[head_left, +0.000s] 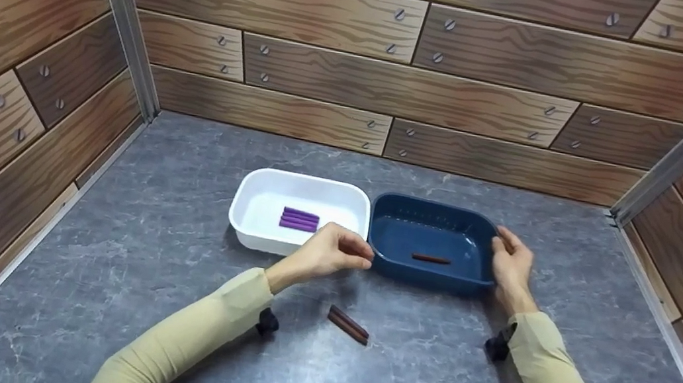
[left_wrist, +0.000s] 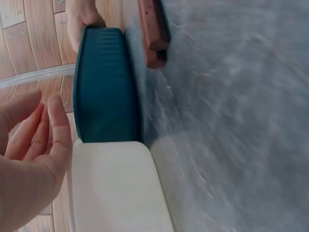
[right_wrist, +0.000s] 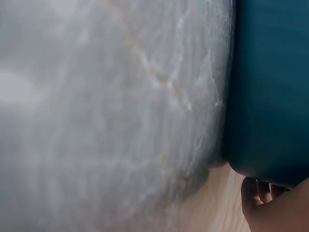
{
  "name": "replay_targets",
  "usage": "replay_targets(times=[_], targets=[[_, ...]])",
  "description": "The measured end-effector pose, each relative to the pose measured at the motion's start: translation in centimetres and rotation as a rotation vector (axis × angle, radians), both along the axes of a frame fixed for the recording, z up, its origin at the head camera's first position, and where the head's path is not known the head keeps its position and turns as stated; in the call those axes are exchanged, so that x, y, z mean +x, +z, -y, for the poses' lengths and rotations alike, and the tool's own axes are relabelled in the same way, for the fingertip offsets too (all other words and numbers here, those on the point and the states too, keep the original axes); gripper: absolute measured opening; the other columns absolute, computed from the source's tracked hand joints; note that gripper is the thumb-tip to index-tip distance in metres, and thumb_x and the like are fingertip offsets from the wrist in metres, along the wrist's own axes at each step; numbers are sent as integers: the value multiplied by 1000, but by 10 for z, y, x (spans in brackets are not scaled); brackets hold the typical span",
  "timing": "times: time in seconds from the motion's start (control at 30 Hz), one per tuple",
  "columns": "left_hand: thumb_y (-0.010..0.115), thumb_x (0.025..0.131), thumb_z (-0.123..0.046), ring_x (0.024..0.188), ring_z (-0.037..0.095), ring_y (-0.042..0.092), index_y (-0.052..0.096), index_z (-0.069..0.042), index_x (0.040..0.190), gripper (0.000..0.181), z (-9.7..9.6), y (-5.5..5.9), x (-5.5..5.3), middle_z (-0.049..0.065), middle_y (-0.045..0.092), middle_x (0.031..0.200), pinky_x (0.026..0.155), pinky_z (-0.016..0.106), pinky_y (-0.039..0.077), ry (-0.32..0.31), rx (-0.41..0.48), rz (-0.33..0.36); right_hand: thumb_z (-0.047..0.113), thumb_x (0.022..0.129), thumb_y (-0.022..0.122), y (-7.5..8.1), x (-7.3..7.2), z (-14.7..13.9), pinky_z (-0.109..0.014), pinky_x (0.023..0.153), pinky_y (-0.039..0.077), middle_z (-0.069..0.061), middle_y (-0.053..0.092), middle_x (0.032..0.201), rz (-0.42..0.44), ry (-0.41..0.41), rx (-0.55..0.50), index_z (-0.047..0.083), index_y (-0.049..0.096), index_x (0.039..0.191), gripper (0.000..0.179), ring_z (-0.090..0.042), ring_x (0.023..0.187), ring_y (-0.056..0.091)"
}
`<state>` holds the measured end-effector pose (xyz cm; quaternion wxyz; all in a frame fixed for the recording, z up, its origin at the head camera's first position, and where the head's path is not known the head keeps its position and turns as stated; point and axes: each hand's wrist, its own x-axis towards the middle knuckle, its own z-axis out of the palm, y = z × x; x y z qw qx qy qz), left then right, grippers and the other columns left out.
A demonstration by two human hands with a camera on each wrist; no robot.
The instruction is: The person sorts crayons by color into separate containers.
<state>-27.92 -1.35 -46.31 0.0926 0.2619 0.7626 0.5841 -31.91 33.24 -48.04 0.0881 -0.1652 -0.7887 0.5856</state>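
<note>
The left hand (head_left: 330,251), loosely unclenched, hovers at eight o'clock from the blue tub (head_left: 426,277); the right hand (head_left: 512,265) grips its three o'clock end. One brown stick (head_left: 431,258) lies inside, two brown sticks (head_left: 348,327) on the bench (head_left: 423,370) at its seven o'clock.

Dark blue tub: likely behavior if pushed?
The dark blue tub likely slides rather than tips, being low and wide. Probably stiff: its walls look unbent beside the right hand. The brown stick inside may shift, with room around it.
</note>
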Motion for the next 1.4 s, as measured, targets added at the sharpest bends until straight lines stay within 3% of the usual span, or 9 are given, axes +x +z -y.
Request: replay_targets(times=[0.17,0.4,0.73,0.9,1.13,1.4], targets=[[76,84,-5,76,5,63,74,5,102,21,8,-3,0,14,75,95,67,18,50,-75,-40,40,17,106,38,0,0,-1,-38,114,34,-14,40,154,-2,3,-2,9,36,152,47,-26,139,39],[76,83,-2,82,6,67,72,7,106,25,20,-4,2,17,75,100,73,21,55,-183,-68,106,18,106,37,1,1,-1,-39,113,35,-15,40,153,-6,11,16,9,35,152,47,-26,139,39],[77,80,-1,83,6,68,73,5,105,26,30,-16,3,17,75,100,77,20,55,-303,-303,148,19,106,36,2,0,1,-38,113,35,-14,39,154,4,15,16,9,34,153,47,-26,139,39],[77,79,2,87,12,71,72,5,106,27,30,-20,3,19,74,102,79,23,56,-343,-347,185,18,106,36,1,0,1,-36,112,35,-14,40,154,10,4,3,9,36,152,47,-25,138,40],[79,77,2,78,6,65,74,3,105,28,27,-22,0,18,74,98,73,18,54,-394,-381,135,17,106,37,2,-1,-1,-36,113,35,-15,41,153,2,-8,7,8,38,151,46,-25,137,41],[82,76,-3,67,1,60,76,0,100,25,24,-23,2,13,75,89,62,14,48,-416,-487,63,17,106,37,3,0,0,-37,113,35,-15,41,152,2,4,22,8,37,151,46,-26,138,40]])
